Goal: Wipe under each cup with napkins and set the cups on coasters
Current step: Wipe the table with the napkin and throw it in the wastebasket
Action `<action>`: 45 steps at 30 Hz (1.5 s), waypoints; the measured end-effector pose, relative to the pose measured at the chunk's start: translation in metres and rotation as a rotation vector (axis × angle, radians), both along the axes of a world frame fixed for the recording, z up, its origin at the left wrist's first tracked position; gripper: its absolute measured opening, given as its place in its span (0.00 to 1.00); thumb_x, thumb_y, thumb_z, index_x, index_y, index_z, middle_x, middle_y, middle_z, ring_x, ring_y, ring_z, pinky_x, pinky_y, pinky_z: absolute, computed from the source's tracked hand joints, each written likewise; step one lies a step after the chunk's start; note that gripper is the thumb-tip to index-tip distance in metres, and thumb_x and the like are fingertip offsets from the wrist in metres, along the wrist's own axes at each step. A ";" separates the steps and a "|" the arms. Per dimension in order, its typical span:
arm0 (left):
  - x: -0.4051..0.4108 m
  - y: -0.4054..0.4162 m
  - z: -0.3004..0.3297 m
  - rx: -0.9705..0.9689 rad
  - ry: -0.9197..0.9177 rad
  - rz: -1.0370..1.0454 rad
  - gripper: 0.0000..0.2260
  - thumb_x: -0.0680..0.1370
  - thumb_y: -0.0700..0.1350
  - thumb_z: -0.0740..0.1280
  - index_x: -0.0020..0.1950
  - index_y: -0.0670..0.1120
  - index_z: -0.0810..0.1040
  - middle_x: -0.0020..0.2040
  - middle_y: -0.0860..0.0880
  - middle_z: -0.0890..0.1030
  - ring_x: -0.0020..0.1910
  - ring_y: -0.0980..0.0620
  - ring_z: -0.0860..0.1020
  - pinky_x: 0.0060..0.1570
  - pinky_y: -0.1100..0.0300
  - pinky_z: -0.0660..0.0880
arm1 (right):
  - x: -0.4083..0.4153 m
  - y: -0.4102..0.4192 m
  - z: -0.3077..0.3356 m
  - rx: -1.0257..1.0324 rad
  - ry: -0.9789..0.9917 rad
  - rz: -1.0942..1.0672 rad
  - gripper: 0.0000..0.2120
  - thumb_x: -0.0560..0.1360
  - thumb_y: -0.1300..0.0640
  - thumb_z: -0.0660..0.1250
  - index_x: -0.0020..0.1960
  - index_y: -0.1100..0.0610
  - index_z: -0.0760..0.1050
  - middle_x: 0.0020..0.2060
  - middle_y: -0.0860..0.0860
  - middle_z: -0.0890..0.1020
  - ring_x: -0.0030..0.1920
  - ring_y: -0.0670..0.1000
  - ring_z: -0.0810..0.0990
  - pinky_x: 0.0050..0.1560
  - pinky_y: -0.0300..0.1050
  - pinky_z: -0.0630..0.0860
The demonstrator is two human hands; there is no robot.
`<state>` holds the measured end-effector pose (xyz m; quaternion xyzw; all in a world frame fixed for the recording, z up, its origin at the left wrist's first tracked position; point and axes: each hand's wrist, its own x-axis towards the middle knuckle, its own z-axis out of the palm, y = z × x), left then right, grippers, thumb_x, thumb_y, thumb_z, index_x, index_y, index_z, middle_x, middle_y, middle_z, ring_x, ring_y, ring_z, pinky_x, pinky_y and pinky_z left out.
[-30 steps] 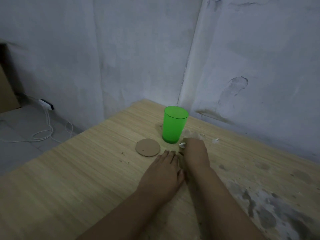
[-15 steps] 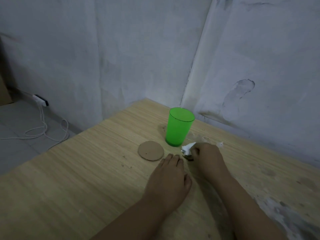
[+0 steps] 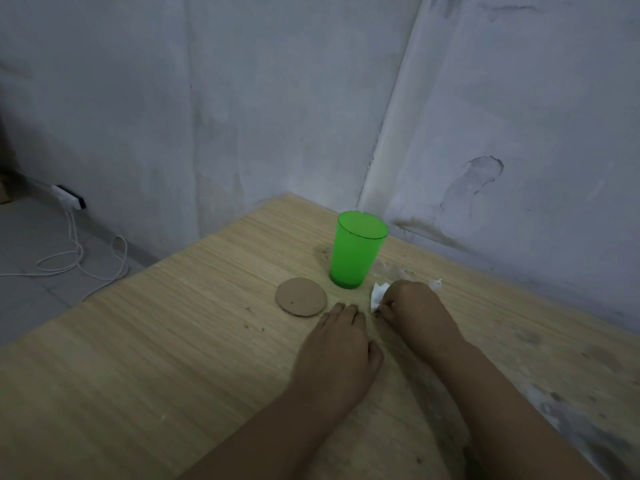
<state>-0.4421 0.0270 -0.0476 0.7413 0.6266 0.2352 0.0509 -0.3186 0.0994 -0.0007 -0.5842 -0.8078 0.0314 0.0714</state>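
While pinching a white napkin at the green cup's five o'clock, right hand curled on the tabletop. Left hand flat, fingers straight, at six o'clock. Cup upright; coaster just beside at seven o'clock.

Dim, bluish, flat lighting with faint soft shadows, mild wide-angle bending at the edges, slightly soft focus.

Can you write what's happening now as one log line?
right hand: grips white paper napkin | left hand: flat on wooden table | green plastic cup: beside round cardboard coaster
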 end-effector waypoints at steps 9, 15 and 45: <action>0.000 -0.001 0.001 -0.037 -0.013 0.010 0.25 0.78 0.50 0.53 0.73 0.42 0.63 0.72 0.45 0.68 0.73 0.49 0.62 0.71 0.57 0.59 | -0.006 -0.001 0.003 0.061 0.293 0.196 0.08 0.71 0.66 0.66 0.41 0.60 0.84 0.42 0.54 0.86 0.43 0.52 0.82 0.45 0.39 0.69; 0.000 -0.001 0.001 0.003 -0.056 -0.002 0.24 0.75 0.49 0.55 0.69 0.40 0.70 0.67 0.44 0.73 0.69 0.46 0.68 0.68 0.56 0.63 | 0.008 -0.008 0.003 0.012 0.197 0.307 0.09 0.70 0.66 0.66 0.39 0.57 0.84 0.38 0.53 0.85 0.37 0.47 0.79 0.39 0.33 0.67; 0.002 -0.002 0.004 -0.128 0.068 0.054 0.32 0.76 0.55 0.47 0.76 0.39 0.51 0.77 0.41 0.55 0.77 0.48 0.52 0.74 0.56 0.47 | -0.001 -0.006 -0.005 0.133 0.107 0.206 0.16 0.70 0.59 0.57 0.43 0.67 0.81 0.42 0.65 0.82 0.45 0.63 0.80 0.48 0.52 0.74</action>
